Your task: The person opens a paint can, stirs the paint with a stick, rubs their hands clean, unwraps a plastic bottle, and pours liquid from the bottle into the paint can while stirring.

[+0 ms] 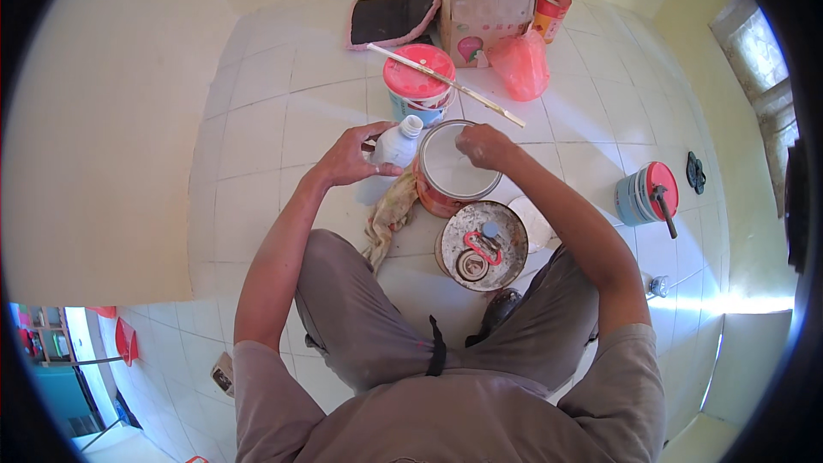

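Observation:
My left hand (350,157) is closed around a white plastic bottle (396,147) whose neck has no cap on it. A short dark brown piece shows between the palm and the bottle; I cannot tell what it is. Just right of the bottle stands an open round can (439,202) with white content inside. My right hand (487,147) is over the can's right rim with its fingers closed and pointing down; whatever they hold is hidden. A stained cloth (391,213) lies against the can's left side. Nearer to me is a metal tin (506,244) with a red handle and blue cap.
Beyond the can, a pale stick (480,99) lies across a red-lidded bucket (420,75). Farther back are a cardboard box (490,13), a red plastic bag (521,66) and a red can (553,9). At right, a hammer (663,206) rests on another bucket (636,195).

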Demonstrator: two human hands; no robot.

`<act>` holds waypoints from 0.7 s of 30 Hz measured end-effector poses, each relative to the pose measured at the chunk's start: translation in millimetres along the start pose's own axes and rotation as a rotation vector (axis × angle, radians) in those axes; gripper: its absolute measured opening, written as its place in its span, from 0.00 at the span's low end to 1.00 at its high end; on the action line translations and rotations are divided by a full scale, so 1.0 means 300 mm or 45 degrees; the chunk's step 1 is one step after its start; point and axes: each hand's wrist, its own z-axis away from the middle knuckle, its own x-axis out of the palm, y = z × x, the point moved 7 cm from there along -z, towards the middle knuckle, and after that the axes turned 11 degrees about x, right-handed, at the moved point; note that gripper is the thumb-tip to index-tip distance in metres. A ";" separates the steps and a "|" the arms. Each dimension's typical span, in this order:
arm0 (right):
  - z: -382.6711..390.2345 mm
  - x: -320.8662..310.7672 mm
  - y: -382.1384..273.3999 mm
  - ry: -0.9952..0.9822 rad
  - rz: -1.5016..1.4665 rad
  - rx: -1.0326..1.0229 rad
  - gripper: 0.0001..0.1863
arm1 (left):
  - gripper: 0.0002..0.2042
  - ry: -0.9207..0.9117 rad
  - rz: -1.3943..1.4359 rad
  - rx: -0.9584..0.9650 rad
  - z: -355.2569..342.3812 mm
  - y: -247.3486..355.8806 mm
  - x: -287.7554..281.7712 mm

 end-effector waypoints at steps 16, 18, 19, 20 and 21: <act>0.000 0.165 -0.101 -0.181 0.167 -0.077 0.06 | 0.43 0.008 0.014 0.018 0.019 -0.027 -0.015; -0.001 0.178 -0.099 -0.176 0.125 -0.086 0.05 | 0.43 0.005 0.019 0.028 0.018 -0.028 -0.014; 0.000 0.186 -0.099 -0.176 0.129 -0.086 0.05 | 0.43 0.003 0.015 0.024 0.017 -0.028 -0.014; 0.002 0.192 -0.097 -0.176 0.133 -0.086 0.05 | 0.43 0.002 0.011 0.021 0.016 -0.028 -0.013; 0.003 0.192 -0.101 -0.176 0.133 -0.087 0.05 | 0.43 0.003 0.010 0.020 0.017 -0.028 -0.014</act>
